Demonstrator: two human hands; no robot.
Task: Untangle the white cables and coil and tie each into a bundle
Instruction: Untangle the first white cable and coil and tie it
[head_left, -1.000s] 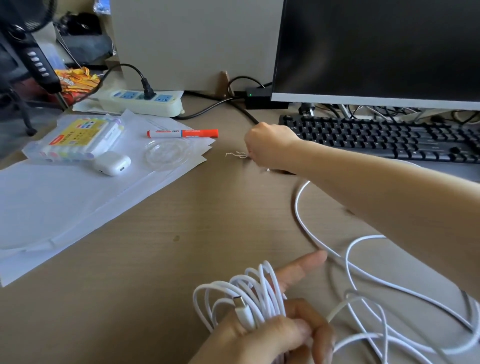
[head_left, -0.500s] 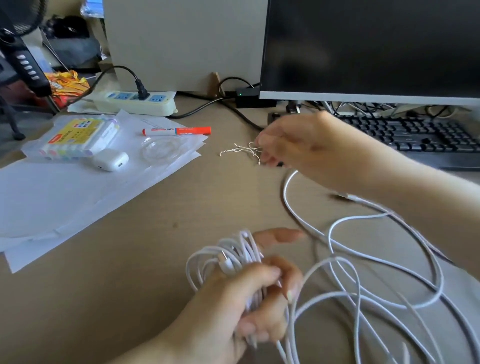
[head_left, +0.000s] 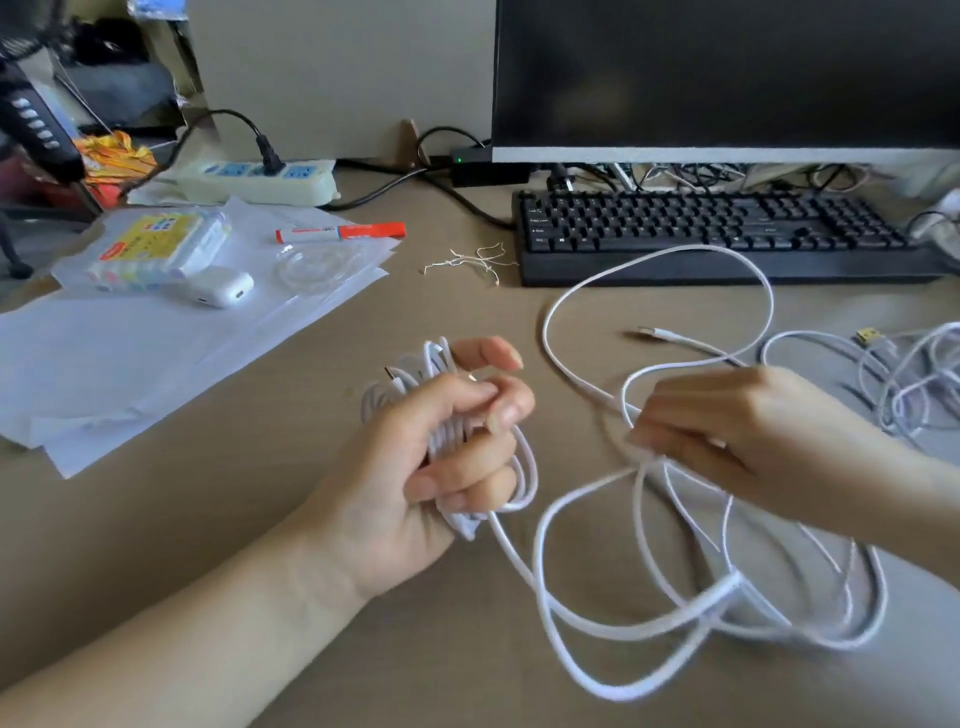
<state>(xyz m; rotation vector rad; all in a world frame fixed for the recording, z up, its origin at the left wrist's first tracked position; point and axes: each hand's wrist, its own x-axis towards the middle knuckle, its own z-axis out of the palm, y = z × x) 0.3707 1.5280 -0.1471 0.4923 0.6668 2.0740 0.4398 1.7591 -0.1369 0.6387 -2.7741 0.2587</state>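
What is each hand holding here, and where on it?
The left hand grips the coiled white cable around the middle of its loops. The right hand pinches a loose cable strand where its loops cross.

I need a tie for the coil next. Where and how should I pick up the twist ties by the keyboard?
Pinch the twist ties from above at the tangled middle, where the thin wires cross. They lie flat on the desk, left of the keyboard, so a fingertip pinch should suit.

Nothing can be read from here: the print on the orange marker (head_left: 340, 232), the yellow-labelled packet (head_left: 156, 244) and the keyboard (head_left: 717, 228) keys is too blurred.
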